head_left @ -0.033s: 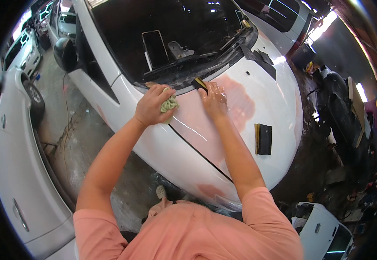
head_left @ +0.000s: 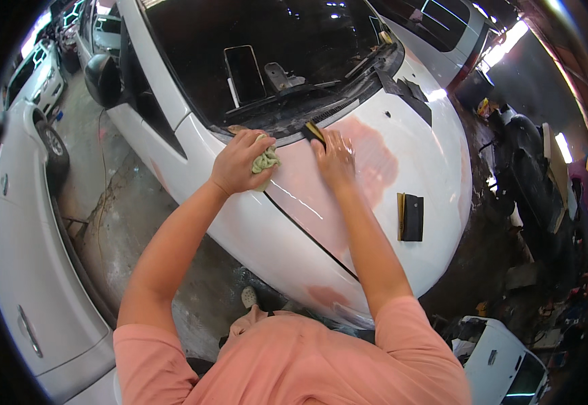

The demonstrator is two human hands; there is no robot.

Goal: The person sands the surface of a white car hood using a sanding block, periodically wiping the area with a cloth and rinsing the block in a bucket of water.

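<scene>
My left hand (head_left: 241, 162) is closed round a crumpled pale green cloth (head_left: 266, 160) at the left rear edge of a white car hood (head_left: 436, 152). Farther right, my right hand (head_left: 335, 160) grips a black sanding block (head_left: 313, 131) with a yellowish edge, near the base of the windshield. Part of the block is hidden by the fingers. Wet, pinkish patches (head_left: 368, 152) show on the hood beneath and beside that hand. Another black and yellow sanding block (head_left: 411, 217) lies on the hood to the right of my right forearm.
A phone (head_left: 244, 74) leans at the windshield, beside a wiper arm (head_left: 287, 94). Black tape or sheeting (head_left: 407, 98) covers the hood's far corner. A silver car (head_left: 44, 270) stands on the left; a detached white door (head_left: 503, 361) lies lower right. Dark clutter (head_left: 530, 162) lines the right.
</scene>
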